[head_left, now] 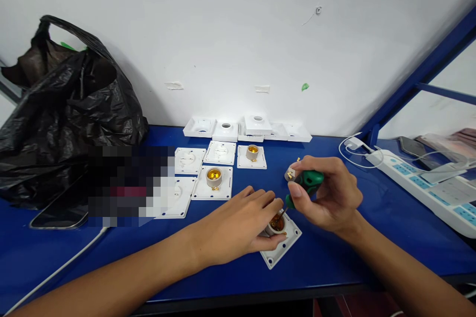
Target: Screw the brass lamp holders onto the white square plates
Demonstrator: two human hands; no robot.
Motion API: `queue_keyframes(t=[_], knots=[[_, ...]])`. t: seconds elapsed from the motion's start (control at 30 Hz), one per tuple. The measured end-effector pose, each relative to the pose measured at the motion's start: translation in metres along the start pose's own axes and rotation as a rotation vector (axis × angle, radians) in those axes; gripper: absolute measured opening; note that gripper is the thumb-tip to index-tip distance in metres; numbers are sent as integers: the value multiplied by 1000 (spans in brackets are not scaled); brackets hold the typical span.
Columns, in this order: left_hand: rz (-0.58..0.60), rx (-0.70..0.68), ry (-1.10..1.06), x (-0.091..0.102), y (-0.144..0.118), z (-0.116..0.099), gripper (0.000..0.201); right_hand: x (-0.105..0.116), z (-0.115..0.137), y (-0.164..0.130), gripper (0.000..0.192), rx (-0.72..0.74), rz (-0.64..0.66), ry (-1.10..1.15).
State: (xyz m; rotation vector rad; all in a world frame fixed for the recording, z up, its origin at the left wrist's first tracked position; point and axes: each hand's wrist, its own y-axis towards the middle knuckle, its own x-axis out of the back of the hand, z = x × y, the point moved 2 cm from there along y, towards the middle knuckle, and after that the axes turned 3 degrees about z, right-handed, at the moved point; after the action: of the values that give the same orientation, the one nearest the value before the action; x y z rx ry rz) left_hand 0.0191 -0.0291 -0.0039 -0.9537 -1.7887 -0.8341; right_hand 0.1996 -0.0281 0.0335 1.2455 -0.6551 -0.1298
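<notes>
My left hand (247, 220) is closed around a lamp socket (277, 222) with a brass-coloured inside, steadying it on a white square base plate (279, 252). In my right hand (330, 193) is a screwdriver (311, 181) with a green and dark handle, tilted so that its shaft goes down into the socket; the tip is hidden inside. Just behind my right fingers lies a loose lamp socket (290, 173) with brass terminals, partly covered by the hand. Two more plates carry sockets: a nearer lamp socket (214, 177) and a farther lamp socket (253, 151).
Several white covers (225, 132) line the wall, some stacked. Bare white plates (219, 152) lie left of centre. A black plastic bag (74, 119) and a phone (59, 215) are at left, beside a blurred-out patch. A power strip (424, 188) with white cables runs along the right.
</notes>
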Motion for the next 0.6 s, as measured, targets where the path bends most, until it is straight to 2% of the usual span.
queue_keyframes(t=[0.6], knots=[[-28,-4,-7,-1,-1,1,28,1,0,-1,25,-6,7,0]])
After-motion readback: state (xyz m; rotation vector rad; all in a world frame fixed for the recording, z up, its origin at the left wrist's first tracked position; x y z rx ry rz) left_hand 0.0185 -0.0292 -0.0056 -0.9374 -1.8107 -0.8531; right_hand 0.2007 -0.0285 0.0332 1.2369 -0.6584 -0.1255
